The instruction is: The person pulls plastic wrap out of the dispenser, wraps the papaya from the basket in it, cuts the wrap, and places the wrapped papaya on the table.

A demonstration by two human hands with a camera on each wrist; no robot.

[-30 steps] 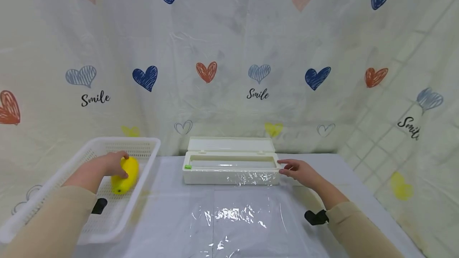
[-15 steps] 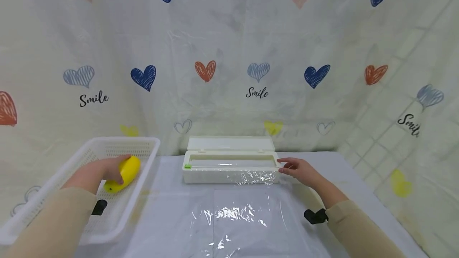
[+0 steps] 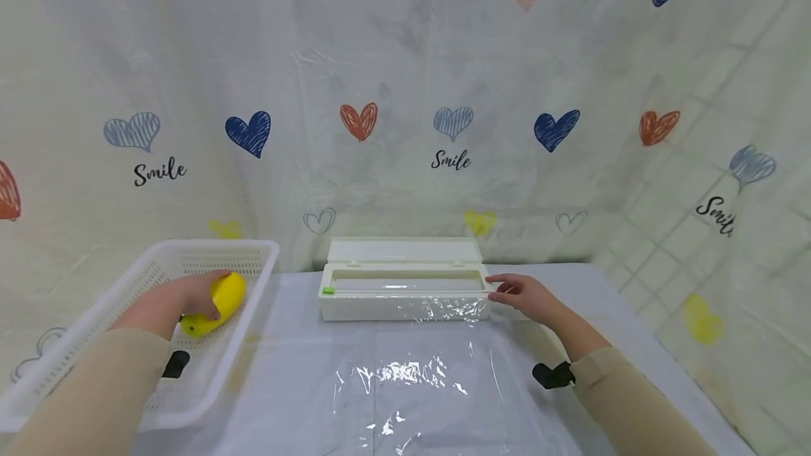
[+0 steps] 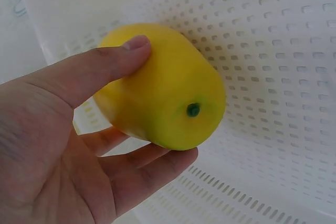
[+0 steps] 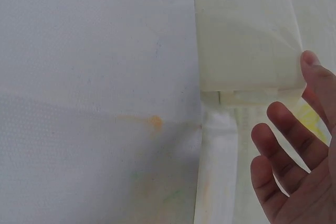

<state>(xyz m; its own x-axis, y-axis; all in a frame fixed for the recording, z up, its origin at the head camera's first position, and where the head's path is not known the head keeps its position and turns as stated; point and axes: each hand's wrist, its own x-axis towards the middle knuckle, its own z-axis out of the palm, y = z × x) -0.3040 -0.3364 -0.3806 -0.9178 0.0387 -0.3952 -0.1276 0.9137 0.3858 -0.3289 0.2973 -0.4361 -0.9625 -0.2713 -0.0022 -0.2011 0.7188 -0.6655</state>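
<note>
My left hand (image 3: 190, 299) reaches into the white perforated basket (image 3: 218, 378) and grips a yellow mango (image 3: 229, 299). In the left wrist view, the thumb lies over the upper side of the mango (image 4: 173, 87) and the other fingers curl beneath it; a small dark green stem faces the camera. My right hand (image 3: 526, 295) is at the right end of a white cling film dispenser (image 3: 367, 308), with thumb and index finger touching that end. Loosely bent, the remaining fingers of the right hand (image 5: 299, 156) hold nothing in the right wrist view.
The dispenser's lid (image 3: 405, 250) stands raised at the back, and a green slider (image 3: 328, 290) sits at its left front. Clear film (image 3: 437, 385) spreads from it over the white tablecloth (image 3: 285, 364). Behind hangs a heart-patterned curtain (image 3: 393, 188).
The mango has turned in my left hand, from nearly upright to slanting, its near end swinging left. My right hand stays at the dispenser. The head view has shifted slightly.
</note>
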